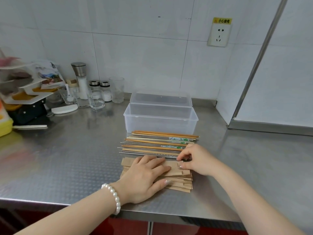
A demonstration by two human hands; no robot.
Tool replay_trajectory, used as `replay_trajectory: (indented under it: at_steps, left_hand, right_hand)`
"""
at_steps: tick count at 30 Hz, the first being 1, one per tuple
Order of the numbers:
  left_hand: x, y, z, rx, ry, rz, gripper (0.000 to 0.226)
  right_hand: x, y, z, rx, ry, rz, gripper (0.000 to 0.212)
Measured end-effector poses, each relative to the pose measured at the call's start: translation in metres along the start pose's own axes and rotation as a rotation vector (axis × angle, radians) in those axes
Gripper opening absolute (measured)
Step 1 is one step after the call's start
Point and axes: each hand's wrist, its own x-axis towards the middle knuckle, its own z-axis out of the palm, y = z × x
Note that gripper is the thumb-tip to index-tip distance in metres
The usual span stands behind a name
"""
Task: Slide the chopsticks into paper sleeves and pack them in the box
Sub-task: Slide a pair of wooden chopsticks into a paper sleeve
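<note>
the one clear box (pixel 160 122) stood open and empty toward the bench's (pixel 67 158) back edge, chopsticks (pixel 157 144) lying just before it. the left hand (pixel 145 177) lay flat on the paper sleeves (pixel 179 181) near the front edge; the right hand (pixel 194 158) pinched the top sleeve's end.

Chopsticks (pixel 157 145) between box (pixel 160 119) — sleeves (pixel 177 180)

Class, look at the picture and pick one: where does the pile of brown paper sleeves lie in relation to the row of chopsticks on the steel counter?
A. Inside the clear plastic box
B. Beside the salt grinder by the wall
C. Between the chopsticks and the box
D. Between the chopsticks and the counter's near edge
D: the paper sleeves lie under both hands on the near side of the chopsticks, while the box sits beyond the chopsticks.
</note>
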Motion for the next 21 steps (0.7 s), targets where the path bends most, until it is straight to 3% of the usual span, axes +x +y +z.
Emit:
replay_trajectory:
  at_steps: [3, 6, 9, 13, 16, 19, 21]
  left_hand:
    - [0.004, 0.003, -0.003, -0.054, -0.011, -0.060, 0.064]
    - [0.017, 0.005, -0.012, -0.139, -0.041, -0.170, 0.040]
    - [0.031, 0.005, -0.025, -0.197, -0.063, -0.229, 0.041]
    - [0.040, 0.002, -0.034, -0.210, -0.039, -0.191, 0.041]
    - [0.040, -0.002, -0.040, -0.246, -0.016, -0.181, 0.041]
    - [0.042, -0.008, -0.051, -0.335, 0.055, -0.199, 0.042]
    - [0.046, -0.013, -0.059, -0.376, 0.105, -0.213, 0.040]
  right_hand:
    - [0.002, -0.004, -0.002, -0.033, -0.046, -0.001, 0.019]
    - [0.004, -0.005, -0.003, -0.026, -0.076, -0.005, 0.019]
    - [0.005, -0.003, -0.003, -0.001, -0.084, -0.008, 0.033]
    - [0.004, -0.002, -0.005, 0.060, -0.088, 0.009, 0.033]
    - [0.003, -0.003, -0.015, 0.246, -0.106, 0.008, 0.025]
    - [0.007, -0.008, -0.031, 0.500, -0.003, 0.023, 0.009]
    - [0.014, -0.013, -0.040, 0.583, 0.029, 0.066, 0.012]
